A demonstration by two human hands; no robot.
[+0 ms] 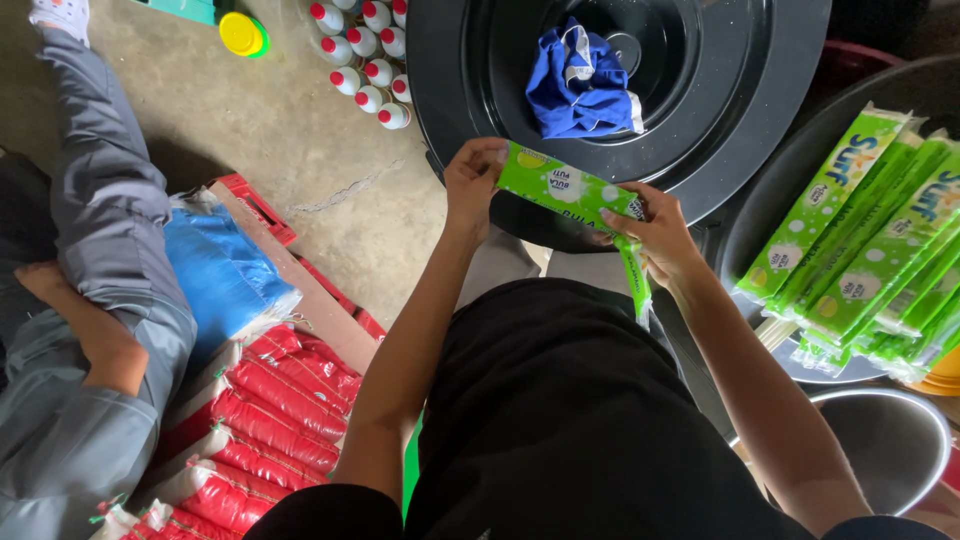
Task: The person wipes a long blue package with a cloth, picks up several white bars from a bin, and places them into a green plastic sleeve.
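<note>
I see my left hand [473,180] pinching one end of a green sachet strip [570,190] and my right hand [655,232] gripping its other end, where the strip bends and hangs down. The strip sits just in front of the black lid [740,110], over its near rim. A blue cloth [580,85] lies on the lid. More green strips [870,240] are piled right of the lid; white bottles [365,60] stand left of it. Red packs [270,420] lie well left, beside another person's grey sleeve [100,200].

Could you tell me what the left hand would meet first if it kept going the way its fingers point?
Probably the rim of the black round lid, just beyond the left hand; depth is unclear.
</note>
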